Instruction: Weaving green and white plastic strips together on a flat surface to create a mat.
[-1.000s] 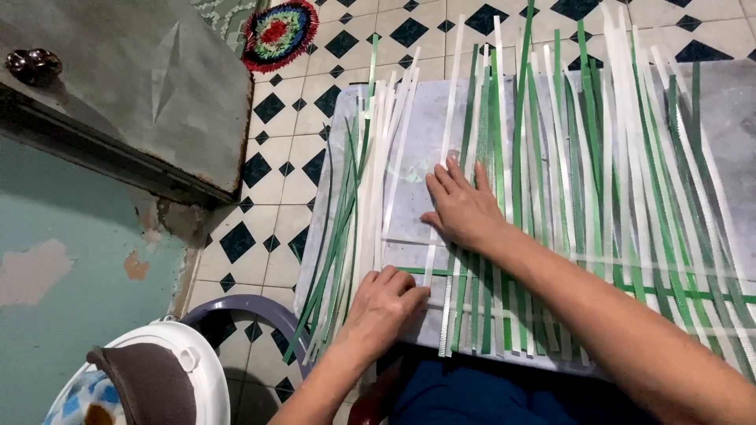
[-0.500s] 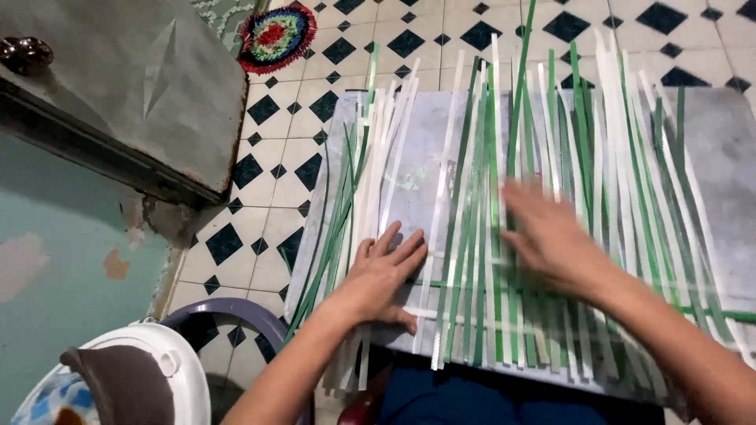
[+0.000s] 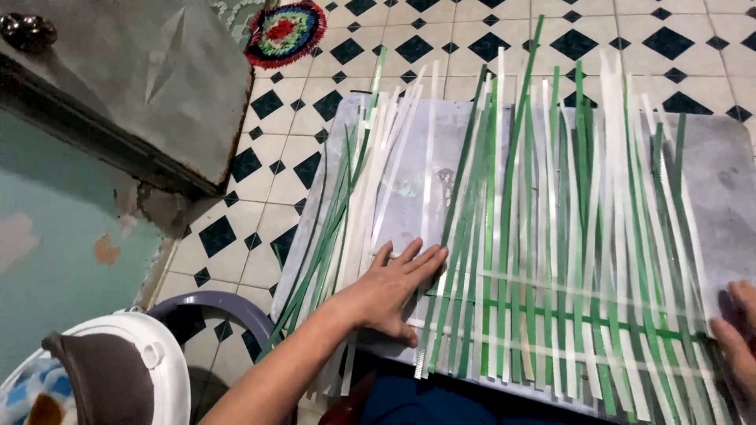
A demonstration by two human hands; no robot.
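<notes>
Strips [image 3: 551, 260], green and white, long and flat: laid side by side lengthwise on a grey board [image 3: 724, 189], crossed near the person by a green horizontal strip [image 3: 567, 315] woven through them. Left hand [image 3: 390, 291]: flat, fingers spread and extended, palm down on the board, fingertips touching the leftmost woven strips. Right hand [image 3: 736, 338]: at the frame's right edge, mostly cut off; finger state cannot be told. Loose bundle of strips [image 3: 354, 205]: left side of board. Beyond: black-and-white tiled floor [image 3: 441, 39], round multicoloured mat [image 3: 285, 33].
</notes>
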